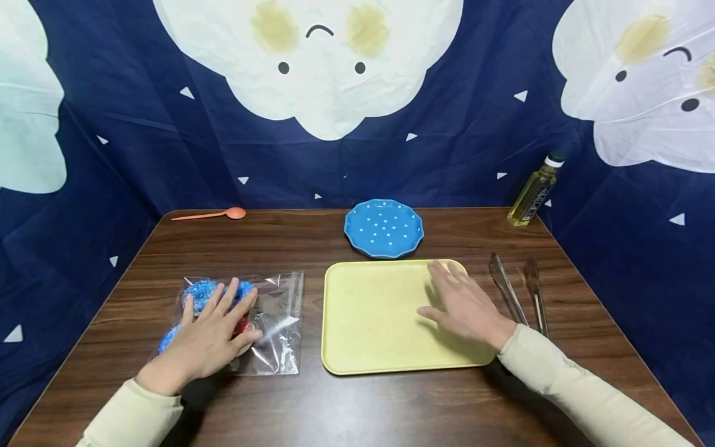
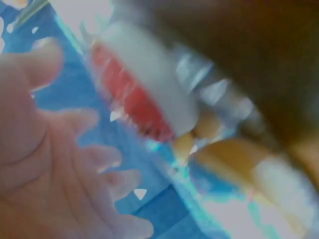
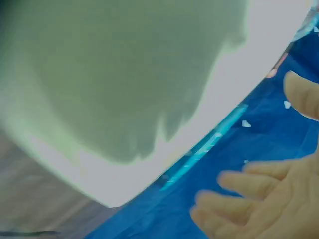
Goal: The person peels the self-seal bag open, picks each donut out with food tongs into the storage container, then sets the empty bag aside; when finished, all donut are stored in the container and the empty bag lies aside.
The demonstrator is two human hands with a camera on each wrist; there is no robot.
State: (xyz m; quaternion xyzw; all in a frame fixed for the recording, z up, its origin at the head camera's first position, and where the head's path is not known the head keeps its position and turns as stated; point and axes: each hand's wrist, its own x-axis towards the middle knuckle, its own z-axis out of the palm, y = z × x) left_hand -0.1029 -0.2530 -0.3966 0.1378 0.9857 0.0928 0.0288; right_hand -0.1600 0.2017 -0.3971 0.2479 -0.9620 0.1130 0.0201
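Observation:
My left hand (image 1: 206, 341), fingers spread, is over a clear plastic bag (image 1: 282, 341) on the left of the table. Inside the bag are ring-shaped donuts, blue-topped ones (image 1: 198, 293) and a red-topped one (image 1: 242, 327), partly hidden by that hand. In the left wrist view a gap shows between the hand (image 2: 55, 164) and the red-topped donut (image 2: 132, 97); that view is blurred. Over the right part of a yellow tray (image 1: 365, 323) is my right hand (image 1: 469, 307), fingers extended, holding nothing. The right wrist view shows its shadow on the tray (image 3: 119, 74).
Behind the tray sits a blue plate (image 1: 385, 228) with white dots. Metal tongs (image 1: 508, 288) lie right of the tray. An orange spoon (image 1: 223, 214) is at the back left edge, and an oil bottle (image 1: 530, 195) stands at the back right corner.

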